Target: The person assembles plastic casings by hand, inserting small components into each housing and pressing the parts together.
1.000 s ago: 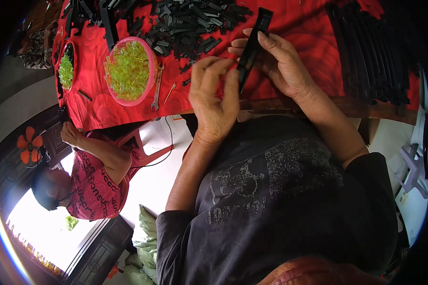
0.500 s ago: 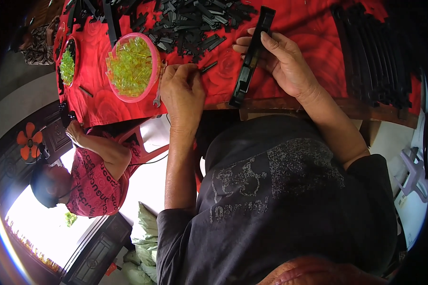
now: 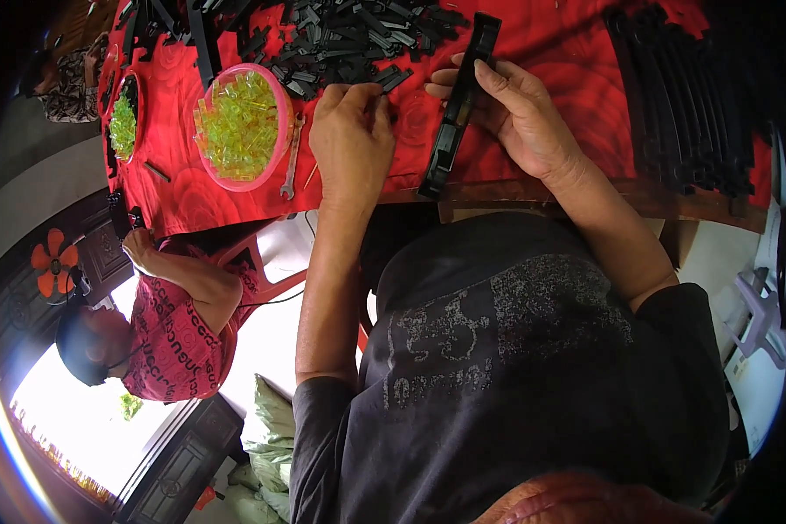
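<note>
The left hand [image 3: 351,140] has let go of the long black plastic strip [image 3: 457,109] it shared with the right hand a second ago and has travelled out to the near edge of the pile of small black plastic pieces [image 3: 349,39]. Half a second ago it lay lower on the red cloth, close to the pink bowl of yellow-green clear pieces [image 3: 240,127]; now its fingers are curled together with the tips pressed down at the pile's edge, seemingly closing on one small piece, though what sits between them is hidden. That reads as fetching the next small part to fit onto the strip.

The strip stays in the right hand [image 3: 520,122] alone: the thumb lies along its near face and the fingers wrap behind it, pinching it at the upper half. Its long axis runs steeply, far end up beyond the fingertips toward the pile, near end slanting down and leftward past the heel of the hand to the front edge of the counter [image 3: 585,188]. A small spanner [image 3: 293,157] lies just left of the left hand's knuckles, beside the bowl
</note>
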Demonstrator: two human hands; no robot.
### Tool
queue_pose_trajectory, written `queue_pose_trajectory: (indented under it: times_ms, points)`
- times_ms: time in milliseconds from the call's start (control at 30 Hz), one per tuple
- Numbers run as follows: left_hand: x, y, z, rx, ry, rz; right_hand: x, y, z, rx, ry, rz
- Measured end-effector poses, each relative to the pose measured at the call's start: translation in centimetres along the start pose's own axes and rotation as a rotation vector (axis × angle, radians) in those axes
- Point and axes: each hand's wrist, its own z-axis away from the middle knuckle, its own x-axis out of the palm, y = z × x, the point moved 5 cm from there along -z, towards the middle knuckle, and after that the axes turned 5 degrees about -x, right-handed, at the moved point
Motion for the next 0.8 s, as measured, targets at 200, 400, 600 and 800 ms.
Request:
queue_pose_trajectory:
  times_ms: [200,400,600,800]
  points:
    - [0.65,0.41,-0.61,-0.023,-0.052,-0.088,0.17,-0.06,-0.01,-0.001,0.023,-0.032]
    - [0.98,0.64,-0.43,0.054,-0.016,-0.072,0.23,0.03,-0.12,-0.003,0.022,-0.047]
    - [0.9,0.29,-1.1,0.043,-0.018,-0.103,0.19,0.18,-0.33,-0.006,-0.003,-0.05]
    - [0.72,0.38,-1.2,0.074,-0.048,-0.157,0.28,0.3,-0.34,0.001,0.006,-0.051]
